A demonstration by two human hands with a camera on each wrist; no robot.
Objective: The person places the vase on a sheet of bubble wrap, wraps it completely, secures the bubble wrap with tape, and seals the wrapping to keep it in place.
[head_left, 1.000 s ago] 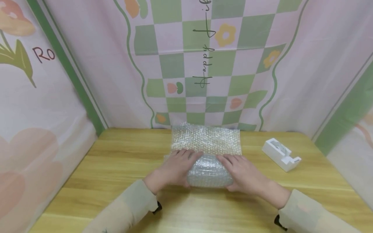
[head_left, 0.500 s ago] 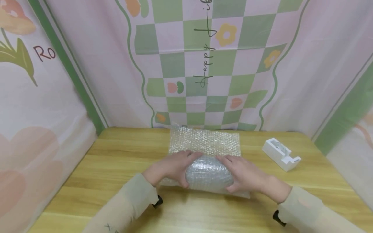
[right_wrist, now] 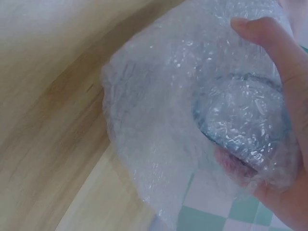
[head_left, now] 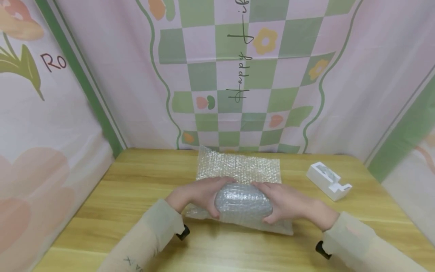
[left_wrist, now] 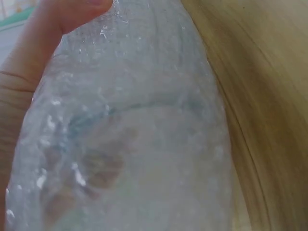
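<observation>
A bubble-wrapped roll (head_left: 242,202) lies across the wooden table, clear and rounded. My left hand (head_left: 205,192) grips its left end, fingers over the far side and thumb on the near side. At the opposite end my right hand (head_left: 287,200) grips it the same way. Loose bubble wrap (head_left: 238,166) spreads out behind the roll, and a flap (head_left: 268,224) sticks out in front. Through the layers in the right wrist view, a round end with a bluish rim (right_wrist: 245,115) shows; what is inside cannot be told.
A white tape dispenser (head_left: 327,181) stands on the table (head_left: 142,196) to the right, beyond my right hand. A patterned cloth (head_left: 227,75) hangs directly behind the table's far edge, with more cloth at both sides.
A flap of bubble wrap has come out in front of the roll, toward me. The sheet behind has shifted and tilted slightly. Both hands have kept their hold, nearly in place.
</observation>
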